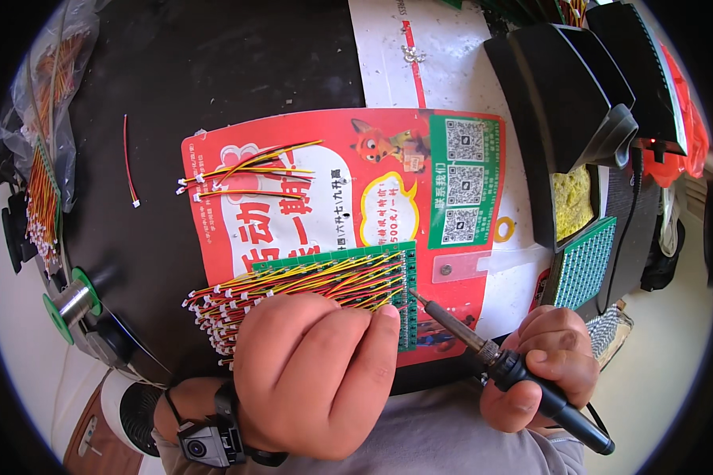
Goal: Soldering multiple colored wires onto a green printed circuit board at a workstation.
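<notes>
- Soldering iron [503, 366]: handle wrapped in the grip of the right hand [561, 360], tip at the green circuit board's [408, 332] right edge.
- Left hand [317, 372]: fingers curled over the board's near side; cannot tell whether its grip pinches anything.
- Connector wires [309, 277]: across the board, on the red printed sheet [372, 146].

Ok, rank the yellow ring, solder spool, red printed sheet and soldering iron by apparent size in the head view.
Largest to smallest:
1. Red printed sheet, partly covered
2. Soldering iron, long but slim, partly hidden by the hand
3. Solder spool
4. Yellow ring
</notes>
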Available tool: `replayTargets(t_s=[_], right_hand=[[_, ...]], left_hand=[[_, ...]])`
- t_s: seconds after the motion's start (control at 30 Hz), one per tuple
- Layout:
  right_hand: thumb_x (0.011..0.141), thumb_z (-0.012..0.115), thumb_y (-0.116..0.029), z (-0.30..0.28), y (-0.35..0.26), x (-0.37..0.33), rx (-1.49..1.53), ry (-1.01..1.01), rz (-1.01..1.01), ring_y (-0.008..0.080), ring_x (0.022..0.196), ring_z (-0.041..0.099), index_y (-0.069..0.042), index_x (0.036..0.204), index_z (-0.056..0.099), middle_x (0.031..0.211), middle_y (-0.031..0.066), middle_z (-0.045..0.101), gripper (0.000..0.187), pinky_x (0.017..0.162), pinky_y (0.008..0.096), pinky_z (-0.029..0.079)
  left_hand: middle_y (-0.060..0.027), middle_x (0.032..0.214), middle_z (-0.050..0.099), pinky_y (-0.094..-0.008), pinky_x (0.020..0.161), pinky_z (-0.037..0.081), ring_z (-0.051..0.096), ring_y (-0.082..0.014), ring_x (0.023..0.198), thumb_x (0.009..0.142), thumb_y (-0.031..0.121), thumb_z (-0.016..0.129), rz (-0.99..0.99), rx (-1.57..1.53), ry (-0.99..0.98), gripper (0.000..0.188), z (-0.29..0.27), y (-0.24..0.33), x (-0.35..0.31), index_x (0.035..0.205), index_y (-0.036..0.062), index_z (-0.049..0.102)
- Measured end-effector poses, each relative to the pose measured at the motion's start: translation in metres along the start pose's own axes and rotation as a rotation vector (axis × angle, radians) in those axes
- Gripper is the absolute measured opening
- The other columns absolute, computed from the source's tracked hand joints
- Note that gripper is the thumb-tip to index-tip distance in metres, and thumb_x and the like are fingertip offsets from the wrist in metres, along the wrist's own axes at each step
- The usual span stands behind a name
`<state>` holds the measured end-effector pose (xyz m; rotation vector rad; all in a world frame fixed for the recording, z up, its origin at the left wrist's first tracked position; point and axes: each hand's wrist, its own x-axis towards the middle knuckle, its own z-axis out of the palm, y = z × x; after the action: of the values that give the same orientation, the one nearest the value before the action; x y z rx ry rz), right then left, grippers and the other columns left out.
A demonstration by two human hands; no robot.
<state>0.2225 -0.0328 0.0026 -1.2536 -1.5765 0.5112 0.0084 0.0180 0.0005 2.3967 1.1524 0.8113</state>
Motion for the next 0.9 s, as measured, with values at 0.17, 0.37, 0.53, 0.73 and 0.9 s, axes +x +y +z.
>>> replayTargets(t_s=[0.17,0.37,0.53,0.73,0.9], right_hand=[[0.083,0.082,-0.024,-0.0008,-0.0009,0.0001,0.003,-0.033,0.018,0.0171,0.049,0.049,-0.001,0.09,0.057,0.061,0.003,0.052,0.035,0.043,0.0294,0.04],[0.082,0.081,-0.024,-0.0029,-0.0034,0.0016,-0.035,-0.078,0.027,0.0178,0.049,0.05,-0.001,0.09,0.057,0.062,0.0036,0.054,0.034,0.044,0.0298,0.042],[0.082,0.082,-0.023,-0.0014,-0.0015,0.0029,-0.026,-0.079,0.018,0.0179,0.049,0.05,-0.001,0.091,0.057,0.061,0.0036,0.054,0.034,0.044,0.0299,0.042],[0.081,0.083,-0.023,-0.0005,-0.0025,0.0037,-0.017,-0.082,0.033,0.0177,0.048,0.05,-0.001,0.091,0.057,0.061,0.0036,0.054,0.035,0.043,0.0297,0.041],[0.082,0.083,-0.024,0.0002,-0.0022,-0.0016,-0.007,0.033,0.014,0.0172,0.049,0.049,-0.002,0.09,0.057,0.061,0.0031,0.053,0.035,0.042,0.0294,0.04]], left_hand=[[-0.0072,0.079,0.061,-0.0351,0.056,0.049,0.058,-0.0238,0.072,0.07,0.001,0.074,-0.01,0.051,-0.038,0.018,0.0015,0.0009,-0.004,0.087,-0.0026,0.071],[-0.0066,0.076,0.059,-0.0351,0.057,0.051,0.058,-0.0225,0.07,0.07,0.002,0.073,0.002,0.055,-0.024,0.016,0.0047,-0.0005,-0.0032,0.085,-0.0028,0.071],[-0.0067,0.075,0.059,-0.0349,0.057,0.051,0.058,-0.0222,0.069,0.07,0.002,0.072,0.012,0.057,-0.022,0.016,0.0043,-0.0013,-0.0026,0.085,-0.0036,0.071],[-0.007,0.075,0.058,-0.0354,0.058,0.052,0.058,-0.0224,0.069,0.071,0.003,0.071,0.024,0.064,-0.039,0.017,0.0035,-0.0014,-0.003,0.086,-0.004,0.071],[-0.0097,0.073,0.058,-0.0361,0.055,0.044,0.055,-0.0255,0.063,0.064,-0.009,0.073,0.002,0.004,-0.053,0.03,0.0029,0.0,-0.0022,0.094,-0.0076,0.071]])
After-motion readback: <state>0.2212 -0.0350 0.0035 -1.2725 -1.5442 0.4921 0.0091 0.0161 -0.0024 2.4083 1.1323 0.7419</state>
